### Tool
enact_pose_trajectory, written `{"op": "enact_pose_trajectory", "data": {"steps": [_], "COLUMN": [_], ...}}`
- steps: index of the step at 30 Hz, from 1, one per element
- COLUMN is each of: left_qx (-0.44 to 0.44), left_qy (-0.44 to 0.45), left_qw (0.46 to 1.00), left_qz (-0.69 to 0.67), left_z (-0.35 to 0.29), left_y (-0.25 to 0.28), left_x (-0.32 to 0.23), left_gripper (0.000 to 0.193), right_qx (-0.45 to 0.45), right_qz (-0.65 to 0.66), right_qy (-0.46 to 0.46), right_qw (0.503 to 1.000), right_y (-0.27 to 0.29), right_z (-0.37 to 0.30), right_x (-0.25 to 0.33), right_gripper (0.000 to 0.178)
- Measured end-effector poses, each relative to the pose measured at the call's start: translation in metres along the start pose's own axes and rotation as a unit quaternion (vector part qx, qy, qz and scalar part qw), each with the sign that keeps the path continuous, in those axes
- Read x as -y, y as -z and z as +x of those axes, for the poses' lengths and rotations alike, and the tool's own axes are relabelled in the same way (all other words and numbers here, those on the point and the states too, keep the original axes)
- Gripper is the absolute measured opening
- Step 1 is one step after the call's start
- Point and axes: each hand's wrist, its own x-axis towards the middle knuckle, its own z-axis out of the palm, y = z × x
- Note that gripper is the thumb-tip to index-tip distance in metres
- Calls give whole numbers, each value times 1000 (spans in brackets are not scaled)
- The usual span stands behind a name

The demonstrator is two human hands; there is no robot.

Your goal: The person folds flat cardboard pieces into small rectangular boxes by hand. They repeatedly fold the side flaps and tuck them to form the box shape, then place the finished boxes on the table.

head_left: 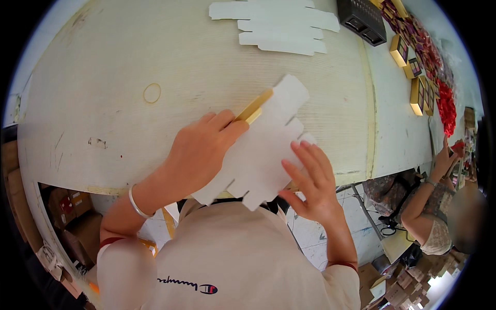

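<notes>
A flat, die-cut box blank [261,150], plain white on its upper face, lies slanted at the near edge of the table, its lower end reaching past the edge toward my body. Along its upper left side a strip is folded up and shows a gold outer face [254,107]. My left hand [204,144] is closed on this side, fingers at the gold fold and the palm over the white card. Beside the blank's notched right edge is my right hand [312,183], its fingers apart and the fingertips at the card.
More white blanks [281,26] lie at the far side. A rubber band [152,93] rests to the left. Far right are a black tray [361,20], gold boxes [417,96] and red ribbon-like material [446,109]. Another person's hand [442,159] works there.
</notes>
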Motion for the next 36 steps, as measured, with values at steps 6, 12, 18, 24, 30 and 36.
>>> {"op": "enact_pose_trajectory", "data": {"steps": [6, 12, 18, 24, 30, 36], "left_qx": [20, -39, -20, -166, -75, -91], "left_qy": [-105, -156, -62, -159, -188, -249], "left_qw": [994, 986, 997, 958, 967, 957], "left_qz": [25, -53, -45, 169, 156, 114], "left_z": [23, -8, -35, -35, -41, -32], "left_y": [2, 11, -22, -31, -32, -26], "left_x": [0, -22, -11, -9, -8, -5], "left_gripper": [26, 26, 32, 29, 37, 29], "right_qx": [-25, 6, 10, -21, 61, 37], "right_qz": [-81, 81, 53, -85, -127, -125], "right_qy": [74, -31, -104, 7, 56, 87], "right_qw": [994, 996, 993, 996, 988, 988], "right_y": [-24, -12, -22, -29, -22, -21], "right_z": [-34, -4, 17, -2, -4, 4], "right_x": [11, 14, 11, 7, 9, 11], "right_gripper": [23, 20, 22, 36, 35, 20]}}
